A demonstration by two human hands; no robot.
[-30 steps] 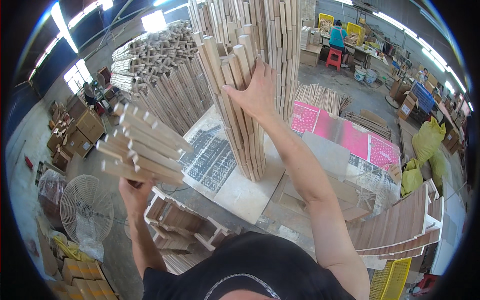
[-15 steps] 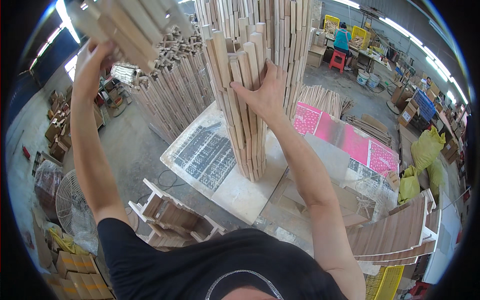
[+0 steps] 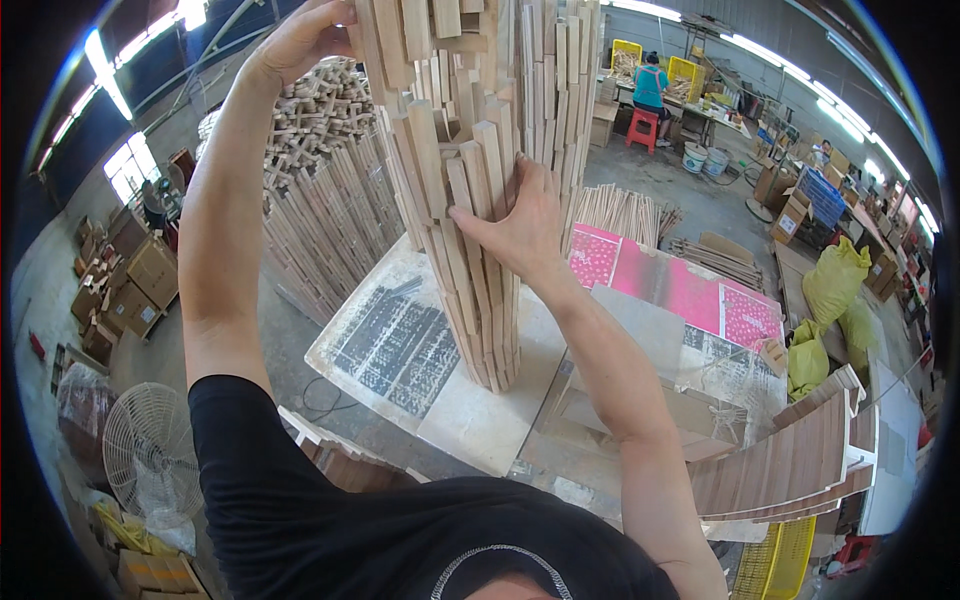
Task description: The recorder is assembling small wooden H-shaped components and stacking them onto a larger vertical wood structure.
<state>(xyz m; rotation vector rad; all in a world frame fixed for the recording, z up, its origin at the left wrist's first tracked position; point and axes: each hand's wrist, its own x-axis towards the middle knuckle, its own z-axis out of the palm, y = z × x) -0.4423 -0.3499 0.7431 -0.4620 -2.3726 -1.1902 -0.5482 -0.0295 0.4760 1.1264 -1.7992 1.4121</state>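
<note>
High up, my left hand [image 3: 305, 40] is closed on the side of a bundle of short wooden slats [image 3: 400, 45], whose top runs out of view. The bundle is over the top of a tall, narrow stack of wooden slats [image 3: 470, 260], with a small gap showing at its lower edge. My right hand [image 3: 520, 225] grips that stack below its top, thumb on the near face and fingers round the right side. The stack stands upright on a worn board-covered table [image 3: 385, 335]. Directly behind it rises another tall slat stack [image 3: 560, 90].
A large pile of slats [image 3: 330, 190] stands behind left. Pink printed sheets [image 3: 650, 275] and thin sticks [image 3: 625, 215] lie to the right. Curved slatted wooden pieces [image 3: 780, 450] stand at lower right, a fan [image 3: 150, 450] at left. A person [image 3: 650, 85] sits far off.
My left hand has carried the slat bundle right, from off to the left to above the stack. My right hand keeps its grip on the stack. The view has shifted slightly.
</note>
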